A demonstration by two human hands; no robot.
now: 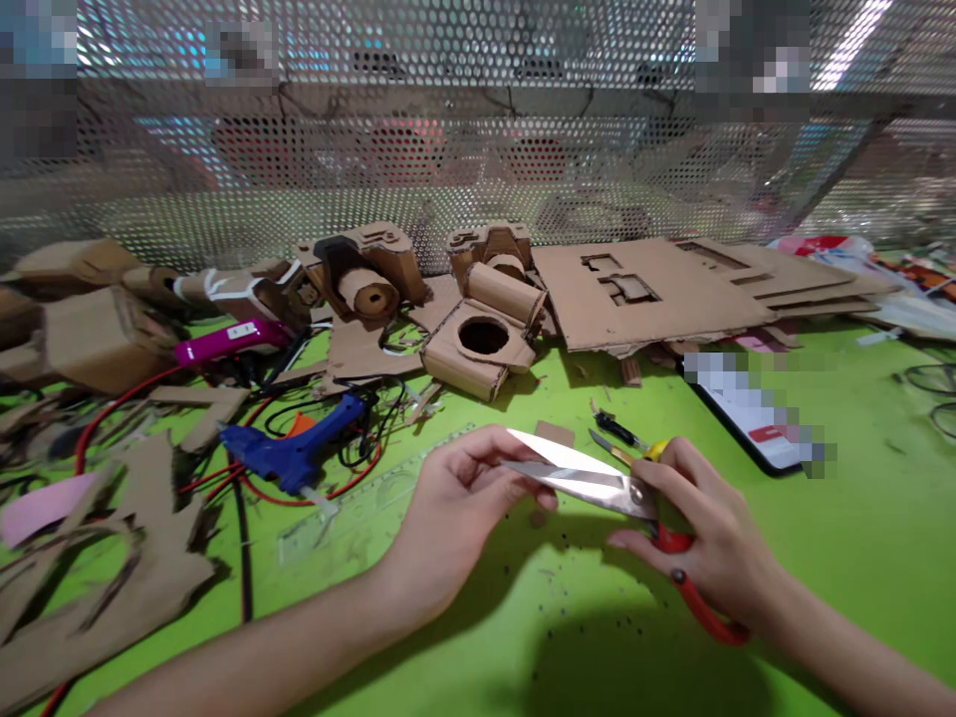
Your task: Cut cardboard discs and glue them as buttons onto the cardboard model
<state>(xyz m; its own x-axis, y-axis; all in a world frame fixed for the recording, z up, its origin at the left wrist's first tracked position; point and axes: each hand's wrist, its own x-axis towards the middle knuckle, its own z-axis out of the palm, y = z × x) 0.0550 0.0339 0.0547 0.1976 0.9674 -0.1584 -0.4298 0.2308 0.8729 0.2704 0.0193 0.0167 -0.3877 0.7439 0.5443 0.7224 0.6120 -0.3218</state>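
My right hand (pixel 706 528) is closed on the red handles of a pair of scissors (pixel 597 480), whose blades are parted and point left. The blade tips reach the fingers of my left hand (pixel 463 498). Those fingers are pinched together, and what they hold is too small or hidden to name. Just behind the blades, a small cardboard piece (pixel 555 433) lies on the green table (pixel 478 637). A cutter with a black and yellow handle (pixel 616 428) rests behind my right hand.
A blue glue gun (pixel 299 443), a purple tool (pixel 231 342) and cables lie at the left. Cardboard camera shapes (pixel 369 279) and flat cardboard sheets (pixel 672 299) stand behind. A phone (pixel 747 413) is at the right, a clear ruler (pixel 358 508) beside my left hand.
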